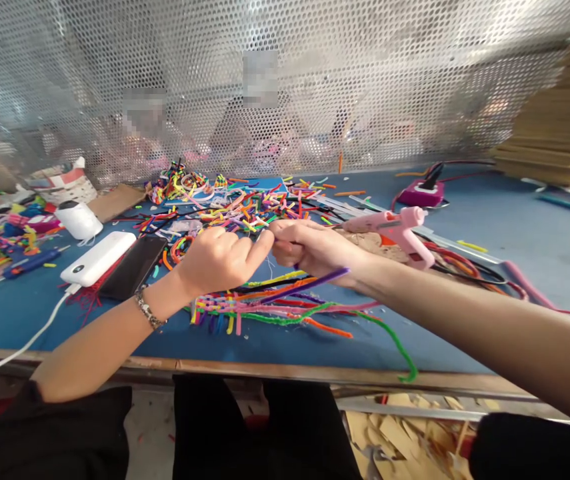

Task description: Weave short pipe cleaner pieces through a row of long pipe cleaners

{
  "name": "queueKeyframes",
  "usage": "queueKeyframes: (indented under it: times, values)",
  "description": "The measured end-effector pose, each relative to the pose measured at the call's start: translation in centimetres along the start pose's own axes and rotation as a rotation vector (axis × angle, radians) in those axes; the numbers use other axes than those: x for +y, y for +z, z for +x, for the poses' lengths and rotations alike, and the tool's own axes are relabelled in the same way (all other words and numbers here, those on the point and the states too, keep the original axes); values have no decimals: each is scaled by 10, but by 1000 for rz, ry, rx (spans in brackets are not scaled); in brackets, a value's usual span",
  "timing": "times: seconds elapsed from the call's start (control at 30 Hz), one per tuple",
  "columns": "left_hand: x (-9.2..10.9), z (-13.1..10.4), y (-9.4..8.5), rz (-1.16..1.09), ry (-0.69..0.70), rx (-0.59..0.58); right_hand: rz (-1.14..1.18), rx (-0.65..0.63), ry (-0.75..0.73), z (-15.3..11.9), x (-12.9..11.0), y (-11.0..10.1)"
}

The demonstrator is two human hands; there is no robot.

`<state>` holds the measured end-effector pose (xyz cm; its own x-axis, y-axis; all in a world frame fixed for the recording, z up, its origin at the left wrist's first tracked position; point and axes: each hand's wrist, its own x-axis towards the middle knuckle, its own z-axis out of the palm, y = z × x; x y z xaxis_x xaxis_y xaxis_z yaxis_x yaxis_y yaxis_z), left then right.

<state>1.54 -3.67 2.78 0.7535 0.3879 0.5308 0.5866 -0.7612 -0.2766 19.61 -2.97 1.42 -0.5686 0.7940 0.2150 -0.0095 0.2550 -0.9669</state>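
Observation:
My left hand (222,260) and my right hand (315,243) meet above the table, both closed with fingertips pressed close together. What they pinch is too small and hidden to make out; a thin pale strand hangs just below the fingers. Under them lies a woven bundle of pipe cleaners (215,305), with short colored ends at its left and long loose stems running right. A purple pipe cleaner (309,283) slants up beside my right wrist, and a green pipe cleaner (389,333) curls toward the table's front edge.
A pink glue gun (405,233) stands right of my hands, near a purple power strip (422,193). Cut pipe cleaner pieces (245,207) are heaped behind. Leftward lie a black phone (135,267), a white power bank (99,259) and a blue screwdriver-like tool (29,263). Perforated metal (285,127) closes the back.

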Motion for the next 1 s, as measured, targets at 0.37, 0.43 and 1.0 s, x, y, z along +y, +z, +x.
queueKeyframes:
  times: [0.37, 0.43, 1.0]
  values:
    - [-23, 12, -39, 38, -36, -118, 19, 150, -72, -18, -13, 2]
    - [-45, -8, -38, 44, -265, -200, -62, 228, -66, -24, -6, -11]
    - [-104, -101, -4, 270, -901, -852, -126, 323, 10, -43, 37, -52]
